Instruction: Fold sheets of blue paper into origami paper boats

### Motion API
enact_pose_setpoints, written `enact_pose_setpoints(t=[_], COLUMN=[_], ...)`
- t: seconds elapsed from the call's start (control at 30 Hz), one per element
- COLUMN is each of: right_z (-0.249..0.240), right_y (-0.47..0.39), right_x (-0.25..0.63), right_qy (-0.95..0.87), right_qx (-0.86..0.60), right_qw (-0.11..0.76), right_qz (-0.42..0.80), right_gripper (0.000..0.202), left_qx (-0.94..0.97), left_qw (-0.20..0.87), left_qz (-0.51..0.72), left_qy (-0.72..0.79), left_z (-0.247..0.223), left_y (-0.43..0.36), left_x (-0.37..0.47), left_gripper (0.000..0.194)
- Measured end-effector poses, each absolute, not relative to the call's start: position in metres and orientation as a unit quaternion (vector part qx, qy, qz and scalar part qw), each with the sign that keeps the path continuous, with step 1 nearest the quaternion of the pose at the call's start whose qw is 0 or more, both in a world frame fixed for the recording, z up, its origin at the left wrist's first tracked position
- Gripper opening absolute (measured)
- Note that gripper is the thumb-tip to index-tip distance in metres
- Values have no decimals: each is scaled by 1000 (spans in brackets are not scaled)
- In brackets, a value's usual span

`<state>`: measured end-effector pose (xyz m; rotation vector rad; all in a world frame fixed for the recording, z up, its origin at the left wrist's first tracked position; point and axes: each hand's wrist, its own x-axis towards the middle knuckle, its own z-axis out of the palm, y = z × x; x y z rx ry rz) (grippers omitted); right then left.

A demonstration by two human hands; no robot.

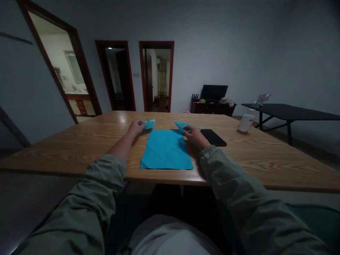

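A creased sheet of blue paper (167,150) lies flat on the wooden table, close to its front edge. Beyond its far left corner, my left hand (136,128) pinches a small folded piece of light blue paper (150,124). At the far right corner, my right hand (195,135) has its fingers closed on another folded blue paper (180,124), which has a pointed end turned left. Part of that paper is hidden behind the fingers. A black phone (213,137) rests just right of my right hand.
The wooden table (87,145) spans the width before me. A whitish, translucent bottle (246,121) stands at its right side. Beyond is a black table (294,111) with a shiny object on it. A dark screen (214,92) sits on a low cabinet by the far wall.
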<state>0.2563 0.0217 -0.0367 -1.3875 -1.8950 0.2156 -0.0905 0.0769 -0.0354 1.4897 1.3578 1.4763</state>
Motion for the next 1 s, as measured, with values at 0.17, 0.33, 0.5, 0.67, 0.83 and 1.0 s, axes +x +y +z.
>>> enact_pose_setpoints(t=[0.17, 0.33, 0.5, 0.67, 0.83, 1.0], right_z=[-28, -17, -16, -12, -11, -12], right_y=[16, -1, -7, -11, -10, -8], right_x=[245, 226, 211, 205, 202, 204], right_qy=[-655, -578, -580, -589, -545, -520], right_qx=[-480, -419, -415, -389, -362, -313], right_qw=[502, 502, 519, 549, 568, 578], right_qz=[297, 488, 471, 447, 499, 546], right_gripper=[37, 50, 40, 35, 38, 39], left_qx=[559, 587, 607, 599, 610, 591], left_qw=[435, 496, 492, 497, 523, 555], left_qz=[564, 542, 527, 542, 508, 518], left_qy=[425, 341, 334, 317, 309, 272], left_z=[-4, 3, 0, -5, -7, -3], left_y=[45, 22, 16, 19, 17, 9], left_x=[-53, -30, -15, -4, 2, 2], left_gripper=[21, 25, 50, 54, 54, 60])
